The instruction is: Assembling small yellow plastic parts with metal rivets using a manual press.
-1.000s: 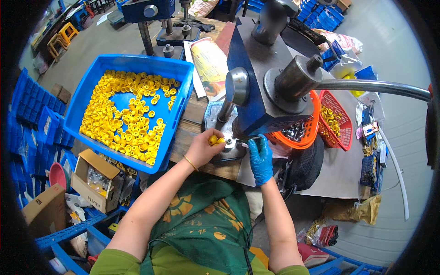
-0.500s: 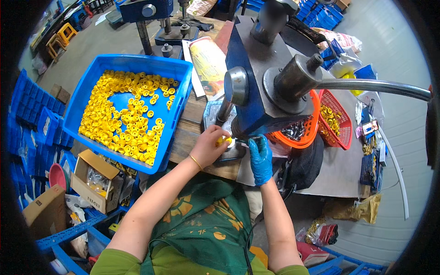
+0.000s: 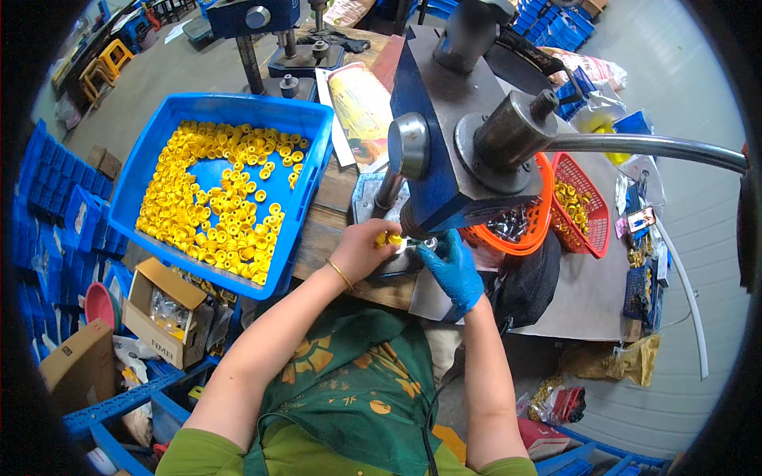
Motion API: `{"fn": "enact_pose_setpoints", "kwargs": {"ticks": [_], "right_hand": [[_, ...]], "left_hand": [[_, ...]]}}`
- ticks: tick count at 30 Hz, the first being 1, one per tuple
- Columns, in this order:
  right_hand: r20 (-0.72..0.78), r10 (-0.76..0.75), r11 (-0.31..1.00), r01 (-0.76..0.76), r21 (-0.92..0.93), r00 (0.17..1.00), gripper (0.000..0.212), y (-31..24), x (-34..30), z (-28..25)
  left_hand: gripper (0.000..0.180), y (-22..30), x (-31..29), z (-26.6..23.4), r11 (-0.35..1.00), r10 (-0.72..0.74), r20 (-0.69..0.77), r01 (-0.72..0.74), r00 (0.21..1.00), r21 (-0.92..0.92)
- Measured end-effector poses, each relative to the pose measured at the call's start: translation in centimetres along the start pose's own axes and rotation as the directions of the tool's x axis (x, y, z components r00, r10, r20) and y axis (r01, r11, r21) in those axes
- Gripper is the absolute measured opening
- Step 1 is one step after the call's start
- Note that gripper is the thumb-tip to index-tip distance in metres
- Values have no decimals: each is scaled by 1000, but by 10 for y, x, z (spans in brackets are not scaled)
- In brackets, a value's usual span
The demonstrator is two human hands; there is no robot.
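Observation:
Bare, with a thin bangle at the wrist, my left hand (image 3: pixel 365 252) pinches small yellow caps (image 3: pixel 387 238) beside the base of a dark blue hand press (image 3: pixel 432 151). My right hand (image 3: pixel 456 275), in a blue glove, has its fingertips closed on a small silvery metal piece (image 3: pixel 430 243) just below the press ram (image 3: pixel 411 224). Both hands are close together under the press head, which hides part of the work spot. A blue tray (image 3: pixel 317 159) of loose yellow caps sits to the left.
Right of the press stand an orange basket (image 3: pixel 546 214) of metal parts and a red basket (image 3: pixel 601 218) of brass-coloured parts. The long press lever (image 3: pixel 651 146) reaches out to the right. Another press (image 3: pixel 254 17) stands behind the tray. A cardboard box (image 3: pixel 163 317) is at lower left.
My right hand has moved slightly left and turned inward, bringing its fingertips under the ram with the metal piece. My left hand has barely moved and still pinches yellow caps.

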State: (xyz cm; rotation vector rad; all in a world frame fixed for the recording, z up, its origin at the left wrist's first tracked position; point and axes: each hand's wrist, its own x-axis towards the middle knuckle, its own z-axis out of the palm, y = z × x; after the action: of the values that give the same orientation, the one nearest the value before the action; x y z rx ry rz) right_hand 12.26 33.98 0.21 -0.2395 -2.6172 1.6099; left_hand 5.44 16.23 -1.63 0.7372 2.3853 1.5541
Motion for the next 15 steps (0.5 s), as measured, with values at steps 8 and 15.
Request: {"fn": "enact_pose_setpoints", "kwargs": {"ticks": [8, 15], "right_hand": [[128, -225, 888, 257, -381, 966, 31, 18, 21, 10], [239, -348, 879, 404, -255, 907, 30, 5, 36, 21]], "left_hand": [[22, -19, -2, -3, 740, -336, -21, 250, 942, -625], [23, -18, -21, -17, 302, -523, 169, 367, 836, -880]]}}
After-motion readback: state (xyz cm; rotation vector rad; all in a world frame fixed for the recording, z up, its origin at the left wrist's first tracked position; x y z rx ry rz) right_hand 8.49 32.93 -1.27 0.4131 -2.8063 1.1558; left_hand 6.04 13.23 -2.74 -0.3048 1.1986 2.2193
